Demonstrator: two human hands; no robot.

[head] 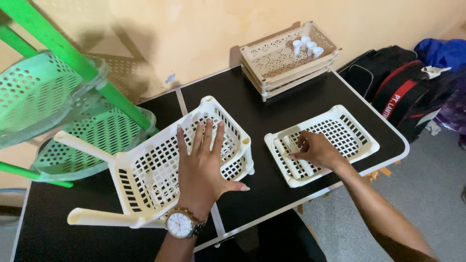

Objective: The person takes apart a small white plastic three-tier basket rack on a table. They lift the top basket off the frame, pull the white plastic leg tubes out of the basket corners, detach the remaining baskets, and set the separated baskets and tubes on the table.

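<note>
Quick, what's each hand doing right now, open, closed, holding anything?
Left hand: open, fingers spread, palm flat on the tilted white basket.
Right hand: fingers curled on white poles lying in the flat tray; whether it grips them cannot be told.

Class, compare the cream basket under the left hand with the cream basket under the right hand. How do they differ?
The left basket has tube legs fitted and lies tipped on its side; the right basket has none fitted and sits flat. The left hand presses flat on the left basket; the right hand picks at loose tubes inside the right basket. Both are cream, slotted plastic.

A black table (pixel 272 104) carries two white lattice baskets (pixel 165 165) (pixel 335 133) and a beige tray stack (pixel 286 60).
</note>
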